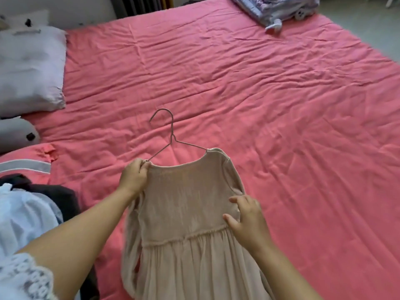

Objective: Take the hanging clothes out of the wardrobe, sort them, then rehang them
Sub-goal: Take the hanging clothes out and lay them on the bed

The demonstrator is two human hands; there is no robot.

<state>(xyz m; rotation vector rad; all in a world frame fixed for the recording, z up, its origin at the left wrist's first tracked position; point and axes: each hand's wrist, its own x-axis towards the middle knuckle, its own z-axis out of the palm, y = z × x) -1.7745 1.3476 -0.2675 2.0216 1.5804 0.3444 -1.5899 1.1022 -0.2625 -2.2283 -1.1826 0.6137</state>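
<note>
A beige long-sleeved dress [184,213] lies over the near edge of the pink bed [238,83], its gathered skirt toward me. A thin wire hanger [171,135] sits in its neckline, hook pointing away from me; the hanger's right end is tucked inside the shoulder. My left hand [133,177] pinches the dress's left shoulder together with the hanger's left end. My right hand [246,217] rests on the right side of the bodice near the armpit, fingers spread and pressing the cloth.
A pile of clothes, white lace [23,224] over dark garments [54,191], lies at the near left. A pale pillow [30,70] and a grey plush [17,133] sit at the far left. Folded patterned bedding [279,7] lies at the far right corner.
</note>
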